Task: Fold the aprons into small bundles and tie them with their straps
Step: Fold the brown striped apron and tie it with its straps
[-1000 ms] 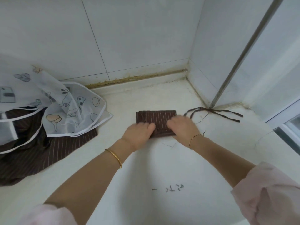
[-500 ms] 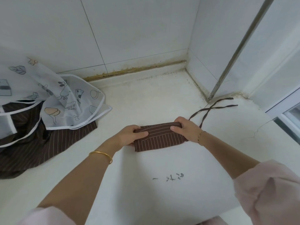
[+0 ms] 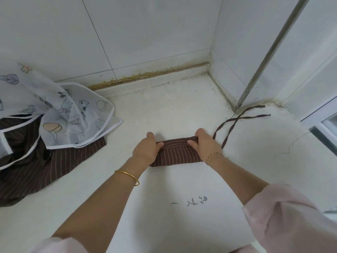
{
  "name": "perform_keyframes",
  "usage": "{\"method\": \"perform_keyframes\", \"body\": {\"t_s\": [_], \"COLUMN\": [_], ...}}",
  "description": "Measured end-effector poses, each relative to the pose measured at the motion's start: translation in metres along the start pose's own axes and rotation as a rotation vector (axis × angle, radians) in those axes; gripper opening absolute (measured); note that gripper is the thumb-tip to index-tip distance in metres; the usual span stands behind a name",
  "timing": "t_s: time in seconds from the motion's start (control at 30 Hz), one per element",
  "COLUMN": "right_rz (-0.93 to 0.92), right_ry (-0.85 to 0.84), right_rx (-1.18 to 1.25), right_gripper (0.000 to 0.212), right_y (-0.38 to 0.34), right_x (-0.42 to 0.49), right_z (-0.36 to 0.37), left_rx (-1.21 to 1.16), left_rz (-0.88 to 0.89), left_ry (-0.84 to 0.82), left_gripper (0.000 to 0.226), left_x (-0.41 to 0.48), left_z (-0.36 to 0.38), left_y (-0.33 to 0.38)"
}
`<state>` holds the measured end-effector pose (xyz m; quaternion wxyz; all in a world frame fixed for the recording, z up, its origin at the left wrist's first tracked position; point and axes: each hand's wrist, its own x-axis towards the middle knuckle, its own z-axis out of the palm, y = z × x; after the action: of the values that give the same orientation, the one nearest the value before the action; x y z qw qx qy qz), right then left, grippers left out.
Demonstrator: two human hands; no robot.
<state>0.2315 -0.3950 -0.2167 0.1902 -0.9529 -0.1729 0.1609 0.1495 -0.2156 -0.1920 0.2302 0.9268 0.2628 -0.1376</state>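
Note:
A brown pinstriped apron (image 3: 177,153), folded into a small rectangle, lies on the white counter (image 3: 182,189) in the middle of the view. My left hand (image 3: 146,148) grips its left end, thumb on top of the far folded edge. At the right end my right hand (image 3: 203,143) pinches that same edge. Two thin brown straps (image 3: 237,123) trail from the bundle's right side and cross on the counter toward the corner.
At the left lies a heap of other aprons: a translucent white one with cartoon prints (image 3: 60,114) over another brown striped one (image 3: 47,161). Tiled walls close the back and right. A metal pole (image 3: 262,63) stands in the corner, a window frame (image 3: 324,125) beyond.
The flat folded apron has been pulled toward me. Both hands went from pressing on it to gripping its ends, and its far edge is now rolled over. The straps shifted with it.

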Motion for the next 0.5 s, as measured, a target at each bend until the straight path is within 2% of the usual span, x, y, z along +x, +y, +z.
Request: {"method": "perform_keyframes", "body": {"t_s": [0.03, 0.1, 0.17, 0.27, 0.4, 0.5], "right_rz": [0.03, 0.045, 0.018, -0.053, -0.101, -0.084], "right_ry": [-0.002, -0.002, 0.016, 0.055, 0.339, 0.221], "right_rx": [-0.005, -0.076, -0.152, -0.114, 0.21, 0.157], "right_gripper": [0.038, 0.04, 0.04, 0.038, 0.022, 0.024], "right_y": [-0.001, -0.003, -0.006, -0.005, 0.019, 0.042], "right_x": [0.001, 0.002, 0.003, -0.002, -0.026, -0.04], "right_z": [-0.001, -0.001, 0.0, -0.002, -0.015, -0.016], "left_rx": [0.106, 0.271, 0.294, 0.36, 0.171, -0.098], "left_rz": [0.033, 0.227, 0.344, 0.277, 0.146, 0.019], "left_ry": [0.061, 0.147, 0.049, -0.088, -0.277, -0.432], "left_gripper": [0.036, 0.044, 0.045, 0.044, 0.058, 0.06], "left_x": [0.001, 0.006, 0.008, 0.006, 0.004, -0.004], "left_z": [-0.004, -0.005, -0.001, 0.009, 0.005, 0.003], "left_y": [0.005, 0.015, 0.029, 0.043, 0.045, 0.043]}}
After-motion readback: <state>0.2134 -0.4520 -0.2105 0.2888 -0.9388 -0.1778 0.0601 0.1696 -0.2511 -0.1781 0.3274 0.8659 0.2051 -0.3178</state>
